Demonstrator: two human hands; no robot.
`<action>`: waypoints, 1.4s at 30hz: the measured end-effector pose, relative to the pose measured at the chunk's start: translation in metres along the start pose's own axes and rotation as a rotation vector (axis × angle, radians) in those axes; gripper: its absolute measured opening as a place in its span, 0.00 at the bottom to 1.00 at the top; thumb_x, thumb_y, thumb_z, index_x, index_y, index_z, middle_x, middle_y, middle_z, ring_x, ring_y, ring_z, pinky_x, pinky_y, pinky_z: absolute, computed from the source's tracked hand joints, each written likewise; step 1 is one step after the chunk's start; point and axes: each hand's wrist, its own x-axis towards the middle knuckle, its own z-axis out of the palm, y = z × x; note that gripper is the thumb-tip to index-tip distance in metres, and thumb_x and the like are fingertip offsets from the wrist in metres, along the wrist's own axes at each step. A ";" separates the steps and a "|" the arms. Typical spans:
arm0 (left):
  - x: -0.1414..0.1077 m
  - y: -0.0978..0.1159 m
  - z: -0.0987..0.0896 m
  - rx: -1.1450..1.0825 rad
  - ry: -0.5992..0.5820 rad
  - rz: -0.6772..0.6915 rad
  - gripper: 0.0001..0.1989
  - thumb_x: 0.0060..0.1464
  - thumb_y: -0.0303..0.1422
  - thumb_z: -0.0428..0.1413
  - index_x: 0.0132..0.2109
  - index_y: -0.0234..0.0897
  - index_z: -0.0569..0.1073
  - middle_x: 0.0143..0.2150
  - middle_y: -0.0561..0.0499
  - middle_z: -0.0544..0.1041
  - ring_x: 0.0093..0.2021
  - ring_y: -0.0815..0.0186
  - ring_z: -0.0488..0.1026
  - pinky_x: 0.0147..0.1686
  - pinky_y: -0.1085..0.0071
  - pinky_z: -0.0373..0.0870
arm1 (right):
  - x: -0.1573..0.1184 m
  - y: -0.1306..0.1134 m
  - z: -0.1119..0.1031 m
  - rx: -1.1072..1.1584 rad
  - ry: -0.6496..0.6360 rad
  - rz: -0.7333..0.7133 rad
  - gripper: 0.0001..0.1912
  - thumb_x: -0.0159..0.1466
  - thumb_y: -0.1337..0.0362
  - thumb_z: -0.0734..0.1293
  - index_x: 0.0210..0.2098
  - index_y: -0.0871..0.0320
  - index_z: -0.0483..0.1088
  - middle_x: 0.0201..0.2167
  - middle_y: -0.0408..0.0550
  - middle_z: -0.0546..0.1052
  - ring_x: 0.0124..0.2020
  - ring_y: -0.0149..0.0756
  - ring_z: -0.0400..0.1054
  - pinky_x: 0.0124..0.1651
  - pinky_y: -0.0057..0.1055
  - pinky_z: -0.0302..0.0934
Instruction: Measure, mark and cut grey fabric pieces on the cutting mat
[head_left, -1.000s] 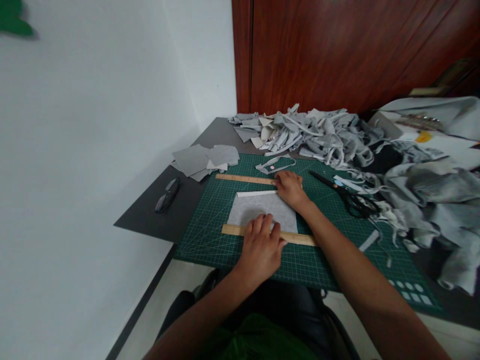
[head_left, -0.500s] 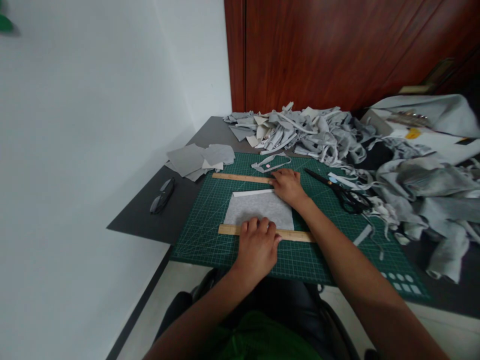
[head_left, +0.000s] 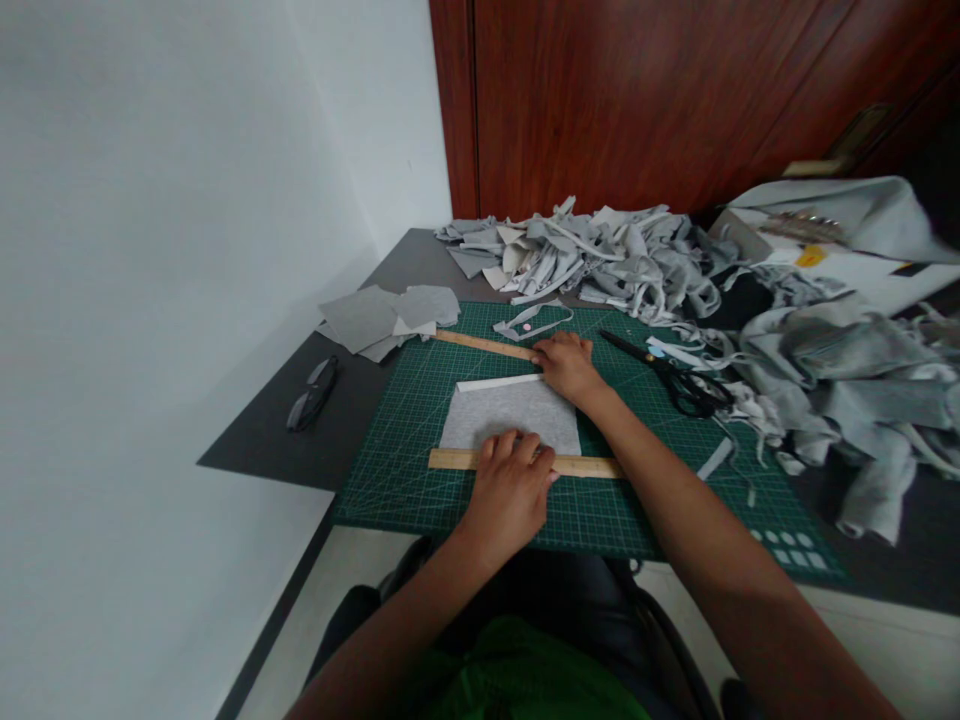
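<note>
A grey fabric piece, with a narrow strip folded over along its far edge, lies on the green cutting mat. Across its near edge rests a wooden ruler; my left hand presses on it with curled fingers, thumb at the right. Beyond the fabric, my right hand grips the right end of a second wooden ruler, which lies slanted with its left end farther away. The right palm and wrist cover the fabric's far right corner, and its fingertips are partly hidden.
Black scissors lie on the mat to the right. Grey cut pieces and glasses are at the left. A scrap heap lines the back, near a white box. A fabric loop lies behind the far ruler.
The far ruler's left end has swung away from the fabric, so it now slants. My left hand and the near ruler stay in place on the fabric. The view has shifted slightly.
</note>
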 end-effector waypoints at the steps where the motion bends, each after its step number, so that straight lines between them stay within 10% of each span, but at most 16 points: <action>1: 0.001 0.000 0.000 0.002 -0.004 -0.004 0.08 0.67 0.31 0.56 0.51 0.41 0.75 0.53 0.46 0.76 0.56 0.52 0.68 0.55 0.50 0.65 | 0.000 -0.001 0.000 -0.008 0.005 0.009 0.16 0.72 0.63 0.60 0.49 0.56 0.79 0.51 0.62 0.76 0.56 0.58 0.64 0.54 0.49 0.54; 10: -0.001 0.003 -0.003 0.005 -0.013 -0.018 0.09 0.68 0.32 0.54 0.51 0.40 0.76 0.56 0.44 0.75 0.59 0.51 0.69 0.57 0.49 0.67 | 0.001 0.001 0.002 0.102 0.021 0.129 0.13 0.67 0.67 0.62 0.49 0.58 0.74 0.50 0.62 0.79 0.54 0.57 0.68 0.51 0.46 0.56; 19: -0.007 -0.004 0.007 0.043 0.045 -0.131 0.31 0.65 0.50 0.56 0.70 0.45 0.67 0.74 0.37 0.62 0.76 0.34 0.49 0.69 0.28 0.46 | -0.009 -0.018 -0.025 0.185 0.033 -0.025 0.15 0.70 0.63 0.62 0.54 0.61 0.69 0.44 0.58 0.81 0.44 0.48 0.72 0.45 0.38 0.57; 25: -0.007 -0.008 0.010 0.077 0.045 -0.164 0.39 0.60 0.61 0.54 0.71 0.47 0.66 0.75 0.41 0.61 0.76 0.34 0.50 0.71 0.29 0.43 | -0.017 -0.020 -0.053 0.586 -0.618 -0.324 0.28 0.67 0.38 0.62 0.33 0.58 0.72 0.26 0.41 0.70 0.28 0.32 0.62 0.30 0.29 0.54; 30: -0.006 -0.006 0.011 0.099 0.071 -0.191 0.37 0.63 0.59 0.53 0.70 0.43 0.68 0.72 0.42 0.67 0.74 0.38 0.55 0.71 0.34 0.52 | -0.021 -0.015 -0.047 0.636 -1.011 -0.264 0.30 0.61 0.33 0.67 0.32 0.57 0.69 0.20 0.35 0.62 0.21 0.28 0.56 0.23 0.27 0.53; 42: -0.005 -0.004 0.017 0.092 0.105 -0.125 0.34 0.66 0.51 0.56 0.66 0.27 0.71 0.69 0.31 0.70 0.70 0.43 0.66 0.68 0.46 0.64 | -0.020 -0.014 -0.043 0.447 -0.716 -0.316 0.24 0.60 0.42 0.70 0.32 0.59 0.75 0.27 0.43 0.74 0.28 0.33 0.63 0.28 0.28 0.53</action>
